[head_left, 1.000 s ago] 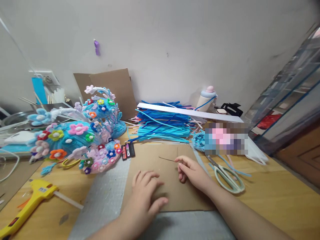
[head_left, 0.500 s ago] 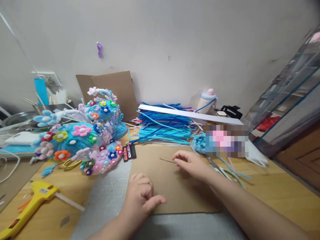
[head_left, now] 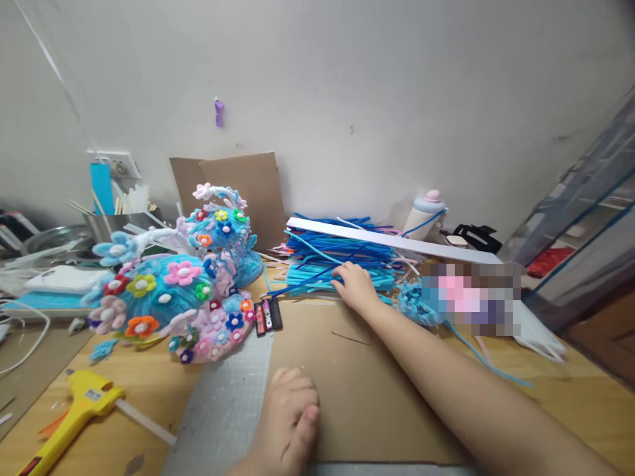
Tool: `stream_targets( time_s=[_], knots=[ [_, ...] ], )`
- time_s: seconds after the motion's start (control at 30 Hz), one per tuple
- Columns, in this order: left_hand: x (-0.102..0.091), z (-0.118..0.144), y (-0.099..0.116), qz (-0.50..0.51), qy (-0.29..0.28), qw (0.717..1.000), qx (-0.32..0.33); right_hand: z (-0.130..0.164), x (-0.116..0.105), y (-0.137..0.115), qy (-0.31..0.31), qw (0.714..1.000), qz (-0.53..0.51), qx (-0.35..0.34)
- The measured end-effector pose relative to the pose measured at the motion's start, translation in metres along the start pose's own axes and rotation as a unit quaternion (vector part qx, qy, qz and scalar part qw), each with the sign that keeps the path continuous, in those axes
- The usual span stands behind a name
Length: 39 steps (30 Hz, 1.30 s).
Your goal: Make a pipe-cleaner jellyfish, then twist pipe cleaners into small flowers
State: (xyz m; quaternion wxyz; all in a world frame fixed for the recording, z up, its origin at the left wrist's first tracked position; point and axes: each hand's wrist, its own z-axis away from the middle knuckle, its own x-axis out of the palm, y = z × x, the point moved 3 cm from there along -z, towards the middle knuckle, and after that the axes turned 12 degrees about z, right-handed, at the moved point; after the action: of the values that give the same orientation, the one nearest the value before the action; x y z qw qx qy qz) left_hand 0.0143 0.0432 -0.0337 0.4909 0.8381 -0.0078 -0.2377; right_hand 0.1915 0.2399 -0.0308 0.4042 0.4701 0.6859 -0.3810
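Reaching: right hand point(head_left: 354, 285) lies on the near edge of the blue pipe cleaner pile point(head_left: 337, 254), fingers curled down among the strands; whether it pinches one I cannot tell.
Left hand: left hand point(head_left: 292, 413) rests in a loose fist on the cardboard sheet point(head_left: 347, 377), holding nothing.
Pile place: just beyond the cardboard sheet, under a white strip point(head_left: 391, 239).
Handling: strands look light, fuzzy and bendable, likely tangled; a single strand probably lifts best by a free end.
Nearby: flowered pipe cleaner hat point(head_left: 163, 291) left of the pile; yellow glue gun point(head_left: 74, 410) left of the cardboard.
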Motion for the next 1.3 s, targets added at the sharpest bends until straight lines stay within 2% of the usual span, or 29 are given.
stream_targets(
  time_s=[0.2, 0.33, 0.4, 0.47, 0.5, 0.57, 0.63, 0.7, 0.8, 0.87, 0.97, 1.1, 1.17, 1.3],
  knots=[
    [0.000, -0.002, -0.004, -0.011, 0.017, 0.999, -0.048, -0.003, 0.008, -0.002, 0.017, 1.000, -0.014, -0.017],
    [-0.001, -0.002, -0.007, -0.053, 0.053, 0.992, -0.105, 0.003, -0.008, -0.005, 0.033, 0.998, -0.050, -0.025],
    [-0.004, -0.001, -0.003, -0.115, 0.084, 0.986, -0.090, 0.014, -0.024, -0.011, 0.038, 0.997, -0.063, -0.032],
    [-0.010, 0.000, 0.005, -0.189, 0.129, 0.972, -0.044, 0.032, -0.044, -0.021, 0.030, 0.996, -0.070, -0.047],
    [-0.012, 0.001, 0.009, -0.227, 0.152, 0.962, -0.021, 0.044, -0.053, -0.026, 0.013, 0.996, -0.071, -0.058],
    [-0.016, 0.000, 0.016, -0.300, 0.175, 0.938, 0.005, 0.071, -0.065, -0.037, -0.082, 0.991, -0.065, -0.085],
    [-0.016, -0.002, 0.018, -0.343, 0.149, 0.927, 0.011, 0.098, -0.072, -0.047, -0.171, 0.976, -0.082, -0.103],
    [-0.011, -0.005, 0.013, -0.343, 0.074, 0.936, -0.001, 0.122, -0.074, -0.053, -0.226, 0.964, -0.098, -0.103],
    [0.001, -0.005, 0.001, -0.319, -0.051, 0.944, -0.066, 0.147, -0.072, -0.061, -0.263, 0.953, -0.109, -0.101],
    [0.008, -0.003, -0.005, -0.313, -0.097, 0.940, -0.093, 0.156, -0.070, -0.064, -0.270, 0.950, -0.119, -0.102],
    [0.015, -0.001, -0.006, -0.311, -0.123, 0.940, -0.068, 0.161, -0.068, -0.064, -0.278, 0.947, -0.105, -0.118],
    [0.017, -0.001, -0.002, -0.317, -0.138, 0.938, -0.017, 0.156, -0.077, -0.058, -0.279, 0.935, -0.059, -0.211],
    [0.012, -0.004, 0.003, -0.309, -0.124, 0.943, -0.001, 0.149, -0.085, -0.050, -0.274, 0.928, -0.071, -0.243],
    [-0.009, -0.013, 0.011, -0.305, -0.091, 0.948, -0.007, 0.133, -0.097, -0.023, -0.267, 0.931, -0.124, -0.217]
  ],
)
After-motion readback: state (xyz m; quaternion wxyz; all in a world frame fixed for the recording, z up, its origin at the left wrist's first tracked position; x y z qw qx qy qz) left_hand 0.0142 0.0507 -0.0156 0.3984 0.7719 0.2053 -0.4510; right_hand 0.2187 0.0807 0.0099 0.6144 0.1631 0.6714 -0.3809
